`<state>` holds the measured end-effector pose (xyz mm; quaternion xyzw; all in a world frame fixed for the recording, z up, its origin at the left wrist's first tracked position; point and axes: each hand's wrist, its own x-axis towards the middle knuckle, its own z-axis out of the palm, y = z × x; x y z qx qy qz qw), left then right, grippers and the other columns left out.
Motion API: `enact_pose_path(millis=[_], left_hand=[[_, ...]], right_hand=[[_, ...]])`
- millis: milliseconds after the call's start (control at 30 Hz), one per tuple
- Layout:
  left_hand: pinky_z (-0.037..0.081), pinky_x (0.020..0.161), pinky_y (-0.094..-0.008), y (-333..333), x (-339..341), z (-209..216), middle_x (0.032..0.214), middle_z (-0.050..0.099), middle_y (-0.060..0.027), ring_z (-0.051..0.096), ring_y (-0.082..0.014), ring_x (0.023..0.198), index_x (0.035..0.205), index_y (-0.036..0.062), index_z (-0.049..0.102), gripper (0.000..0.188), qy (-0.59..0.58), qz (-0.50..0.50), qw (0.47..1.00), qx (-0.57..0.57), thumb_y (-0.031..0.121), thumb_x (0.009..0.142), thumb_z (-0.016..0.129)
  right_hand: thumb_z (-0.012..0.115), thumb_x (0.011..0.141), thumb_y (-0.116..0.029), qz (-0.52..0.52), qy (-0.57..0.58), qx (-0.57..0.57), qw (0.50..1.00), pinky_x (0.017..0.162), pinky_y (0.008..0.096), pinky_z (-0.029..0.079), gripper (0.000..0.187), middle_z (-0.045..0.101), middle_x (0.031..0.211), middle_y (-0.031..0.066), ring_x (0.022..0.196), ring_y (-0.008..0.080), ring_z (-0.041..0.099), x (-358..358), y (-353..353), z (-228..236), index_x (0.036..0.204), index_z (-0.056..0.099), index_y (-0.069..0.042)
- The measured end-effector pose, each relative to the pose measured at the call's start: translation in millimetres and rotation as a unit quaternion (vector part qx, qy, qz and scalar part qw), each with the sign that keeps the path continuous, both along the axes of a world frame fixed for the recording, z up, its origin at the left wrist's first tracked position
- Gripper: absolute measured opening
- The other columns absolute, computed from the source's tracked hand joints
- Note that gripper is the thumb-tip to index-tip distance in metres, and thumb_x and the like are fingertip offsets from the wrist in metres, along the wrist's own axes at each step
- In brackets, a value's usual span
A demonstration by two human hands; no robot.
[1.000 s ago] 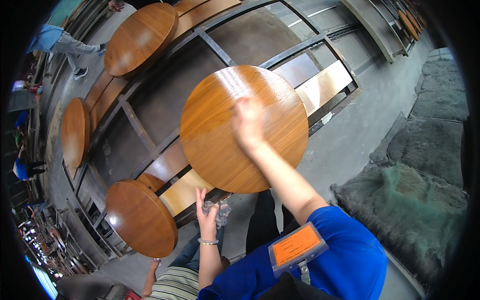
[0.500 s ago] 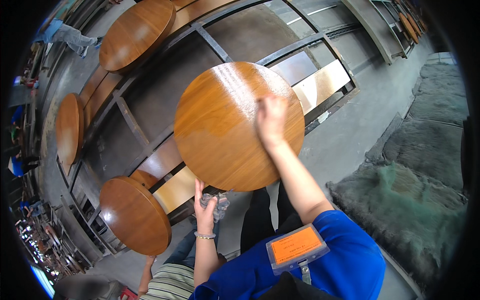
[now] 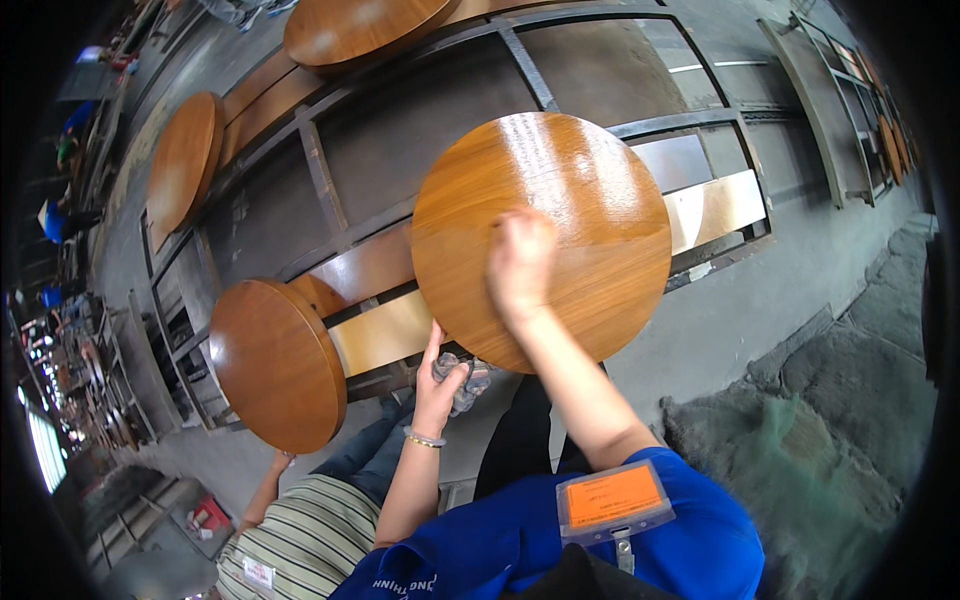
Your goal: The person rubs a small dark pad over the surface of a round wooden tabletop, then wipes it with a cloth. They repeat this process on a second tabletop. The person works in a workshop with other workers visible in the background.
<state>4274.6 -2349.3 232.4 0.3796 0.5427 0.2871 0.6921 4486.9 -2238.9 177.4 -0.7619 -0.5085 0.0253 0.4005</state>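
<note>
A round wooden top with a glossy brown finish lies in front of me on a metal frame rack. My right hand is closed and rests on its surface, a little left of the middle. Motion blurs the fingers, and anything under them is hidden. At the near left edge of this top, my left hand is wrapped round a crumpled grey cloth. Its fingertips reach up to the rim.
More round tops lie along the rack: one at near left, others farther back. Beside me at left stands a co-worker in a striped shirt, one hand by the near-left top. Dark frame bars cross behind. Greenish netting covers the floor at right.
My right hand has slid left across the wooden top, from right of its middle. The left hand stays by the rim with the cloth. The whole view has shifted.
</note>
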Motion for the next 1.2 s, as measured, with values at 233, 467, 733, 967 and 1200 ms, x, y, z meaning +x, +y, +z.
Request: enact_pose_path(millis=[233, 467, 733, 967, 1200], left_hand=[[0.037, 0.124, -0.0327, -1, 2, 2, 0.172, 0.040, -0.0132, 0.042, -0.0198, 0.154, 0.173, 0.0030, 0.030, 0.091, 0.011, 0.013, 1.000, -0.016, -0.006, 0.091, 0.068], [0.033, 0.126, -0.0337, -3, 2, -4, 0.174, 0.039, -0.0113, 0.040, -0.0212, 0.157, 0.173, 0.0041, 0.030, 0.091, 0.030, -0.006, 0.998, 0.049, -0.004, 0.091, 0.070], [0.043, 0.119, -0.0320, -4, 2, -4, 0.170, 0.041, -0.0158, 0.044, -0.0187, 0.151, 0.173, 0.0037, 0.028, 0.090, 0.031, -0.010, 0.998, 0.048, -0.007, 0.092, 0.065], [0.031, 0.128, -0.0354, -8, 1, -10, 0.174, 0.039, -0.0146, 0.036, -0.0231, 0.160, 0.173, 0.0030, 0.029, 0.092, 0.024, -0.001, 0.999, 0.040, -0.002, 0.091, 0.070], [0.032, 0.128, -0.0360, -8, 1, -7, 0.171, 0.044, -0.0152, 0.041, -0.0233, 0.157, 0.171, 0.0030, 0.033, 0.089, 0.012, 0.011, 1.000, 0.016, -0.002, 0.090, 0.069]], right_hand=[[0.068, 0.089, -0.004, 0.068, -0.049, -0.035, 0.996, 0.104, 0.0518, 0.048, 0.019, 0.065, 0.123, 0.0161, 0.121, 0.0371, 0.060, -18, 14, 39, 0.108, 0.069, -0.006], [0.069, 0.088, 0.002, -0.069, -0.069, -0.033, 0.995, 0.104, 0.0534, 0.047, 0.019, 0.065, 0.118, 0.0177, 0.117, 0.0386, 0.059, 16, 24, 13, 0.105, 0.068, -0.006], [0.066, 0.089, -0.001, 0.093, -0.062, -0.028, 0.993, 0.102, 0.0518, 0.049, 0.018, 0.063, 0.120, 0.0171, 0.113, 0.0390, 0.060, -53, 45, 28, 0.107, 0.067, -0.005], [0.065, 0.089, 0.003, -0.048, -0.075, -0.027, 0.996, 0.104, 0.0528, 0.045, 0.018, 0.064, 0.116, 0.0182, 0.115, 0.0384, 0.057, -5, 55, 17, 0.105, 0.067, -0.004], [0.069, 0.090, -0.005, 0.092, -0.050, -0.019, 0.994, 0.103, 0.0501, 0.048, 0.014, 0.066, 0.116, 0.0147, 0.115, 0.0357, 0.060, -88, 56, 26, 0.103, 0.068, -0.010]])
